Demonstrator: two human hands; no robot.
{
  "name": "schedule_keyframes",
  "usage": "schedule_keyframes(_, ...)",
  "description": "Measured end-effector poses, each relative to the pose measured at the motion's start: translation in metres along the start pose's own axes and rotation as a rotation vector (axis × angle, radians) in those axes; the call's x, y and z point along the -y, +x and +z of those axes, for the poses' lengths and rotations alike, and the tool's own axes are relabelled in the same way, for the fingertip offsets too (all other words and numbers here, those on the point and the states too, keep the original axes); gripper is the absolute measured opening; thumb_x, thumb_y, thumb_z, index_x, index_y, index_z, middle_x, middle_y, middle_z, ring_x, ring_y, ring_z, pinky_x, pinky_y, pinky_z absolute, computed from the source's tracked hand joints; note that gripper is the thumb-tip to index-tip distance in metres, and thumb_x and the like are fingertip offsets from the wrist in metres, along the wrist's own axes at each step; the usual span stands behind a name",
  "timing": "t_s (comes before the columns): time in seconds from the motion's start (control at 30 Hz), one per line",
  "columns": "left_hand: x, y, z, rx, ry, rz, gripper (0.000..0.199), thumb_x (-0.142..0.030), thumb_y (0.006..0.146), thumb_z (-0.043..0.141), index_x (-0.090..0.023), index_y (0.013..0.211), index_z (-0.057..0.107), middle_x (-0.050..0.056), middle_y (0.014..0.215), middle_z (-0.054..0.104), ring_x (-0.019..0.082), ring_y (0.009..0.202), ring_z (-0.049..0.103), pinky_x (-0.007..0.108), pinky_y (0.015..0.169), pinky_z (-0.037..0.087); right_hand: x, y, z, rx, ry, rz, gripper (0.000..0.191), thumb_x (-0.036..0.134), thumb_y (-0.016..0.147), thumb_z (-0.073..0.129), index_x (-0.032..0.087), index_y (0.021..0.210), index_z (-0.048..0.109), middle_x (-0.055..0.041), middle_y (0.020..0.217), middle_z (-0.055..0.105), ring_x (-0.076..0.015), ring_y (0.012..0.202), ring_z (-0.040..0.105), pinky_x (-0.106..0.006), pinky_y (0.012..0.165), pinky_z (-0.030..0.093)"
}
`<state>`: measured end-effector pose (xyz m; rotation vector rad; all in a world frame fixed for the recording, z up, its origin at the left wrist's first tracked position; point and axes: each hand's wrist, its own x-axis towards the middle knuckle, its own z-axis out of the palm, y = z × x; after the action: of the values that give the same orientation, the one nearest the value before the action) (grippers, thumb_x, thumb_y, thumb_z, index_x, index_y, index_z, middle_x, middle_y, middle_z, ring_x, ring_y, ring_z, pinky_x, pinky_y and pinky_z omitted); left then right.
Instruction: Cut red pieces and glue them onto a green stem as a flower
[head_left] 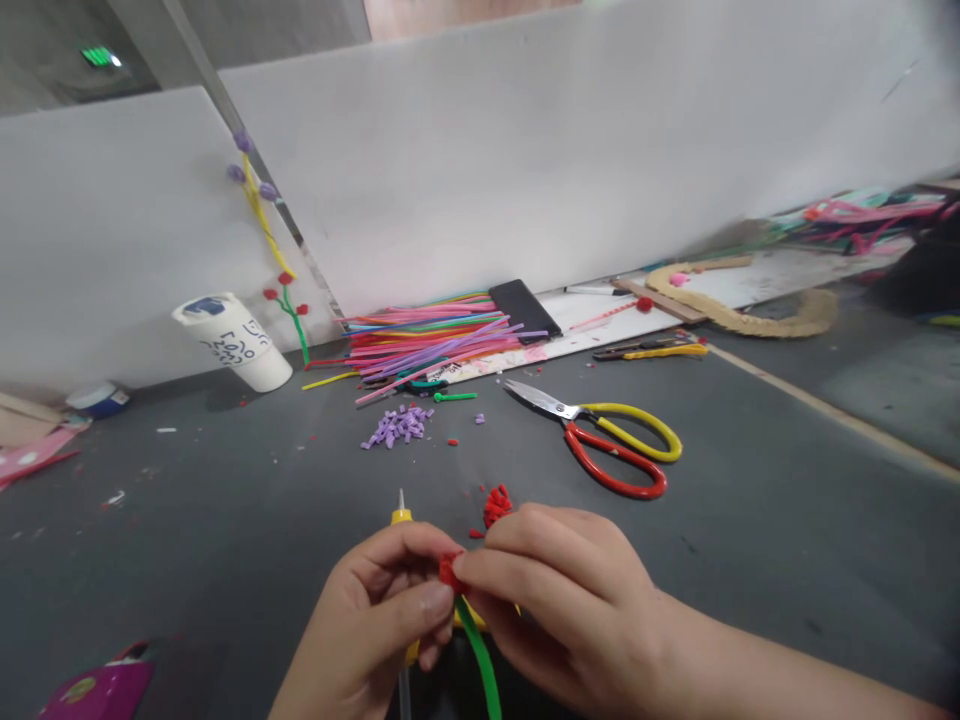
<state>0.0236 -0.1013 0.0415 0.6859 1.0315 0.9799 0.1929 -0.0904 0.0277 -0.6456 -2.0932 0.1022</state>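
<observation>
My left hand [397,600] and my right hand [577,590] meet at the lower middle, both closed. Between their fingertips is a small red flower [450,572] on a green pipe-cleaner stem [480,660], which curves down below them. The fingers cover much of the flower. A yellow glue gun [402,515], tip pointing away, lies partly hidden under my hands. Just beyond my right fingers sits a little heap of cut red pieces [496,506]. Cut purple pieces [399,426] are piled farther off. Scissors [600,430] with red and yellow handles lie spread beyond my right hand.
A bundle of coloured pipe cleaners [427,340] and a black phone-like slab [525,308] lie by the white partition [525,150]. At the left stand a marked white cup [232,340] and finished pipe-cleaner flowers [289,305]. Utility knives [652,350] lie at the right.
</observation>
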Motion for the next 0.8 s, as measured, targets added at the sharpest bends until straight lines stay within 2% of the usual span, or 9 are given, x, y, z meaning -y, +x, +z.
schedule_keyframes(0.27, -0.0015, 0.0005, 0.0003, 0.004, 0.009, -0.014, 0.030, -0.031, 0.051, 0.088, -0.016, 0.073, 0.076, -0.003, 0.049, 0.057, 0.003, 0.042, 0.045, 0.013, 0.041, 0.034, 0.0001, -0.0011, -0.0009, 0.000, 0.000, 0.009, 0.011, 0.012, 0.089, 0.052, 0.012, 0.094, 0.062, -0.0065, 0.076, 0.066, -0.0135, 0.060, 0.058, -0.025, 0.056, 0.049)
schedule_keyframes(0.53, -0.0025, -0.0010, 0.0005, 0.013, 0.016, -0.023, 0.027, -0.029, 0.051, 0.088, -0.016, 0.069, 0.074, -0.004, 0.049, 0.056, 0.004, 0.043, 0.044, 0.012, 0.040, 0.033, 0.0011, -0.0009, 0.0024, -0.035, 0.040, 0.029, 0.011, 0.013, 0.091, 0.051, 0.012, 0.095, 0.061, -0.0065, 0.076, 0.066, -0.0128, 0.062, 0.058, -0.023, 0.057, 0.050)
schedule_keyframes(0.8, -0.0043, -0.0025, 0.0010, 0.009, 0.032, -0.025, 0.026, -0.029, 0.050, 0.088, -0.016, 0.069, 0.074, -0.004, 0.050, 0.056, 0.004, 0.043, 0.043, 0.014, 0.040, 0.033, 0.0021, -0.0019, 0.0026, -0.015, 0.186, 0.121, 0.013, 0.013, 0.090, 0.052, 0.015, 0.100, 0.061, -0.0057, 0.082, 0.065, -0.0117, 0.067, 0.059, -0.020, 0.062, 0.051)
